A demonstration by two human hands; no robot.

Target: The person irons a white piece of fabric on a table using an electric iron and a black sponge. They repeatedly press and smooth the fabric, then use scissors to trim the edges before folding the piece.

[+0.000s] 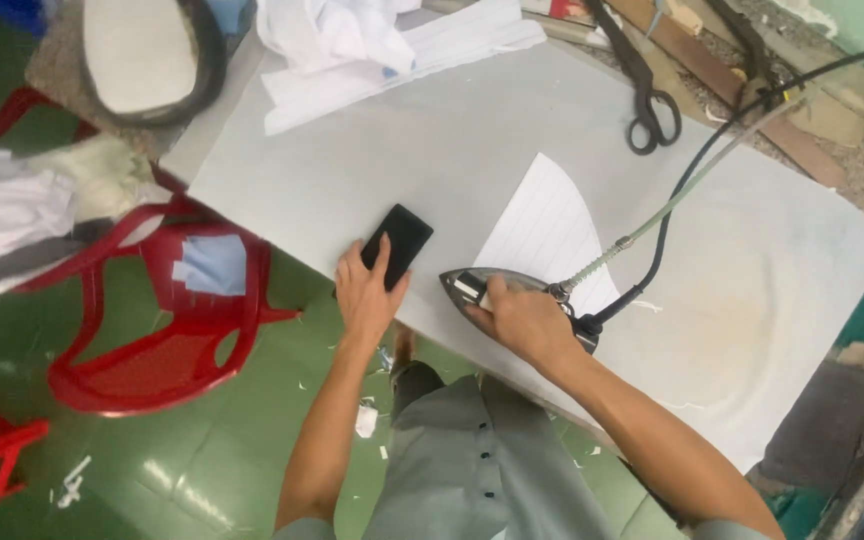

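Steel steam iron [497, 285] gripped under right hand [522, 320], on white striped fabric piece [547, 235]; left hand [367, 295] flat on black phone [399, 243].

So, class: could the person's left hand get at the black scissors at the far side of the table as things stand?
Probably not without leaning: the left hand rests on a black phone at the near edge, while the scissors lie far across the table, though nothing blocks the way.

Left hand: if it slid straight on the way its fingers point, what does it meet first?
The left hand already rests on the black phone. Beyond that, bare grey table, then probably the white cloth pile; depth is unclear.
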